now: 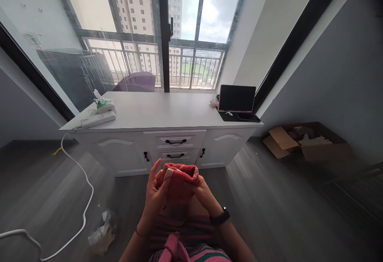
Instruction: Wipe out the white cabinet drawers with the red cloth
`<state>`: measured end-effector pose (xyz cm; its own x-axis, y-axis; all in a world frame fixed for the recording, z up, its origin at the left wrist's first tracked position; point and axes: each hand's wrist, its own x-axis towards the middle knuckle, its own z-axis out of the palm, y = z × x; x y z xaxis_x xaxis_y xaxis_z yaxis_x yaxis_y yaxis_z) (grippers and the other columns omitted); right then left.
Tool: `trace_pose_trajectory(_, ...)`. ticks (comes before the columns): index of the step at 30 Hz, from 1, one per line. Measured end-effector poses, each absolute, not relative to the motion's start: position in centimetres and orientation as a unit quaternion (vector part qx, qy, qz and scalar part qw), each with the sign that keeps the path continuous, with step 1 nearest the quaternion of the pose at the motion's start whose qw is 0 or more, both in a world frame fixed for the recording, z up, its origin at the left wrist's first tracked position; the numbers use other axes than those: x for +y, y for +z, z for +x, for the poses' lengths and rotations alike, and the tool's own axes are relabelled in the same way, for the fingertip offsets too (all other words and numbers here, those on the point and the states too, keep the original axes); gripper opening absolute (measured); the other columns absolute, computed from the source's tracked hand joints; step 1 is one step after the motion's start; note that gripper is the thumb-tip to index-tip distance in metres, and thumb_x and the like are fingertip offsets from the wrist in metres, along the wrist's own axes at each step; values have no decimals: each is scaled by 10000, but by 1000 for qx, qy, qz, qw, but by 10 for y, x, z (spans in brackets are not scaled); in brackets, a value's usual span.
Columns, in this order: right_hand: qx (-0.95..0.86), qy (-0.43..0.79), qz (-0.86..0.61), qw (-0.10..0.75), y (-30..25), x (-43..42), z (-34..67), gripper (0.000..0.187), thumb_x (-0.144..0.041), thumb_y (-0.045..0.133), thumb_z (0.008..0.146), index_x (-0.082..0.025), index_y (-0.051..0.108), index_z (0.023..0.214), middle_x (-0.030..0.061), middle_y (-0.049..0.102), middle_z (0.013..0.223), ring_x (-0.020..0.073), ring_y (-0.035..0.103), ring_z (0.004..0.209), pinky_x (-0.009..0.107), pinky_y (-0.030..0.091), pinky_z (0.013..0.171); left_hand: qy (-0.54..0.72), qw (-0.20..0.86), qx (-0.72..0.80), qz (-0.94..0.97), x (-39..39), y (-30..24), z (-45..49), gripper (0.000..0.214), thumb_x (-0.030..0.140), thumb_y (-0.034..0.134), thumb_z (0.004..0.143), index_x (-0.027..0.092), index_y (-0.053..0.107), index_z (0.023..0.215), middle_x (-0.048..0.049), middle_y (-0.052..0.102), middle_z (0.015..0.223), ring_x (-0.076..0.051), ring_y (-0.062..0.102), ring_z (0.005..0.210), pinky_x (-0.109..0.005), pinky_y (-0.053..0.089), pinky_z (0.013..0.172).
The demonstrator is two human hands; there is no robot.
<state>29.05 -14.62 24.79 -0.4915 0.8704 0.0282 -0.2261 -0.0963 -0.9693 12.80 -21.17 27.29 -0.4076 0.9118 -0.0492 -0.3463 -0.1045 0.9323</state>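
Note:
A small red cloth (181, 180), folded or bunched, is held up between both hands low in the middle of the view. My left hand (156, 194) grips its left side with the thumb on it, some fingers stretched upward. My right hand (203, 193) pinches the right side from below; a dark watch (220, 216) sits on that wrist. Striped pink clothing (191, 246) shows beneath my arms.
A white cabinet desk (161, 114) with drawers stands under the window. On it lie a power strip (98, 119), a tissue pack (103, 103) and a tablet on a dark mat (237, 99). A white cable (80, 214) and crumpled rubbish (101, 234) lie on the floor left; an open cardboard box (305, 142) right.

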Motion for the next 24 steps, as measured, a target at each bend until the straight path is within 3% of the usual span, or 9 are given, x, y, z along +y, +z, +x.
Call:
trace_pose_trajectory(4, -543, 679, -323, 375, 247, -147, 293, 321, -419, 754, 794, -195, 732, 1023, 33, 738, 1013, 237, 657, 964, 363, 514, 885, 629, 520, 473, 333, -210, 273, 121, 809, 340, 784, 756, 260, 418, 1473, -64, 720, 1091, -208, 680, 942, -290, 538, 836)
trace_pose_trajectory(8, -556, 664, -322, 382, 240, -143, 296, 444, -397, 786, 757, -213, 668, 1143, 32, 721, 1048, 231, 661, 969, 357, 528, 876, 568, 540, 511, 352, -209, 269, 117, 449, 393, 762, 758, 171, 657, 1133, -60, 728, 996, -200, 665, 860, -277, 521, 764)
trace_pose_trajectory(11, -563, 574, -396, 444, 230, -147, 298, 537, -427, 735, 808, -245, 556, 1280, 67, 682, 1169, 239, 650, 1045, 411, 515, 952, 571, 476, 569, 350, -210, 260, 120, 322, 414, 736, 767, 176, 628, 955, -9, 683, 830, -166, 630, 731, -255, 499, 658)
trace_pose_trajectory(14, -626, 473, -405, 469, 218, -160, 298, 581, -431, 758, 792, -259, 544, 1303, 98, 603, 1324, 271, 573, 1218, 453, 445, 1068, 574, 422, 612, 344, -211, 249, 127, 402, 404, 684, 807, 203, 570, 1136, -13, 699, 855, -186, 660, 742, -287, 519, 675)
trace_pose_trajectory(16, -689, 463, -342, 441, 209, -172, 295, 734, -416, 816, 731, -283, 500, 1380, 102, 523, 1434, 295, 481, 1340, 462, 404, 1120, 571, 407, 618, 356, -212, 244, 134, 478, 380, 635, 840, 225, 532, 1280, -57, 726, 1024, -220, 696, 889, -339, 539, 796)
trace_pose_trajectory(19, -737, 452, -276, 419, 196, -187, 287, 978, -344, 866, 662, -309, 363, 1499, 104, 379, 1561, 310, 357, 1439, 471, 345, 1170, 562, 389, 616, 391, -212, 241, 145, 442, 339, 575, 868, 238, 578, 1298, -94, 659, 1305, -248, 627, 1177, -391, 462, 1025)
trace_pose_trajectory(21, -729, 442, -290, 434, 190, -191, 282, 862, -266, 768, 756, -306, 350, 1509, 102, 395, 1554, 285, 389, 1424, 461, 352, 1165, 556, 392, 609, 407, -212, 243, 151, 410, 336, 553, 875, 228, 624, 1264, -96, 622, 1377, -247, 559, 1284, -398, 390, 1113)
trace_pose_trajectory(24, -694, 465, -338, 433, 192, -188, 281, 609, -146, 577, 837, -287, 487, 1422, 85, 575, 1407, 238, 574, 1255, 395, 459, 1068, 550, 416, 599, 406, -212, 250, 154, 436, 373, 554, 869, 213, 643, 1265, -101, 617, 1389, -249, 522, 1331, -397, 349, 1154)
